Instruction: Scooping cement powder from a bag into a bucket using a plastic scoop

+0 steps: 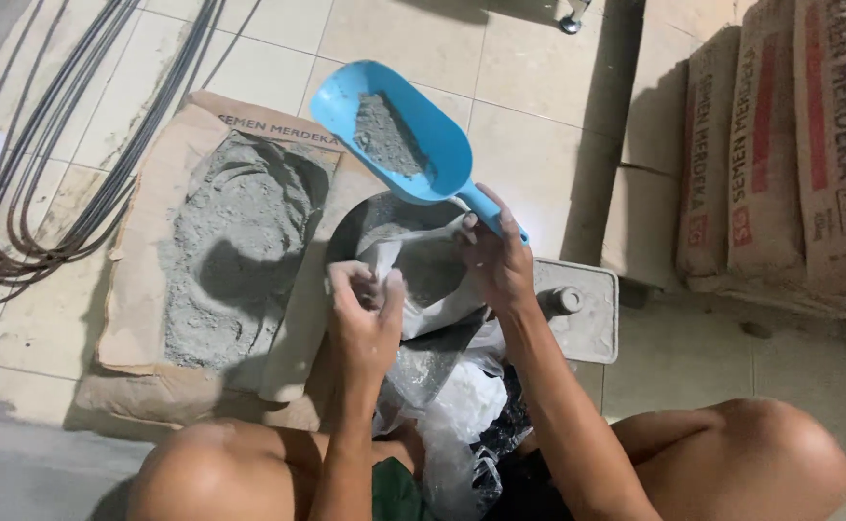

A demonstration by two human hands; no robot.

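1. The right hand [496,259] grips the handle of a blue plastic scoop [394,130], fingers wrapped tight round it, the bowl tipped up and away from the person.
2. A mound of grey cement powder [387,135] sits in the scoop's bowl, filling it only partly.
3. The scoop hangs above the near right corner of the opened cement sack [143,289], just over the mouth of the bag below.
4. The left hand [365,314] pinches the rim of a clear plastic bag [423,275], fingers curled shut on the film and holding the mouth open.
5. Grey powder already lies inside that bag, which stands between the person's knees and the sack.
6. The brown sack lies flat on the tiled floor [529,87], its top cut away, the cement inside dented with scoop marks.
7. A grey scale [582,314] sits on the floor just right of the bag, touching the right forearm's line of view.
8. Sealed cement sacks [790,145] stand against the right edge of the floor; dark cables [66,145] curl along the left edge.
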